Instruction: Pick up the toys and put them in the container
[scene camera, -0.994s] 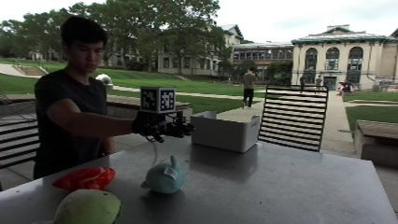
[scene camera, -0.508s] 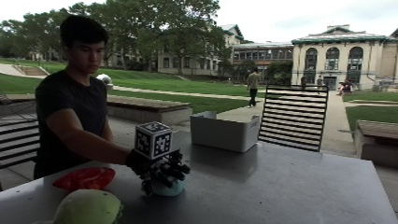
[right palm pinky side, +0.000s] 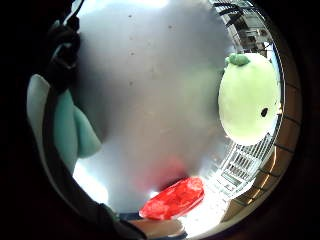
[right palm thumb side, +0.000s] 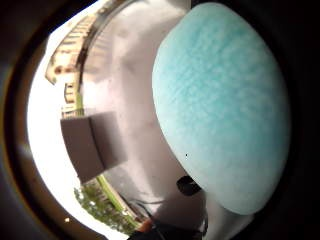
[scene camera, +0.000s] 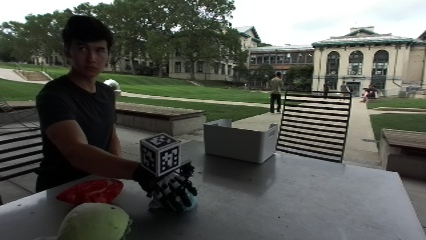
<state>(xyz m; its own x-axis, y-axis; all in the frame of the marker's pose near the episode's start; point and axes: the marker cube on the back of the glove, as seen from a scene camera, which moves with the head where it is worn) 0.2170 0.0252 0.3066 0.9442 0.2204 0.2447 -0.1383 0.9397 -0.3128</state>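
The gloved right hand (scene camera: 168, 186) was low on the grey tabletop (scene camera: 299, 200), with its fingers (scene camera: 178, 192) curled down around the teal plush toy (right palm thumb side: 222, 107), which still sat on the tabletop under the palm. The white container (scene camera: 240, 141) stood well apart, toward the far edge. Two other toys were waiting near the person: a red one (scene camera: 91, 191) and a pale green plush (scene camera: 93, 222), both lying on the tabletop beside the hand. I judge the step was the grasp itself. To do it well, the fingers should wrap under the soft body before lifting, then the hand should rise straight up and carry the toy above the container's rim before letting go.
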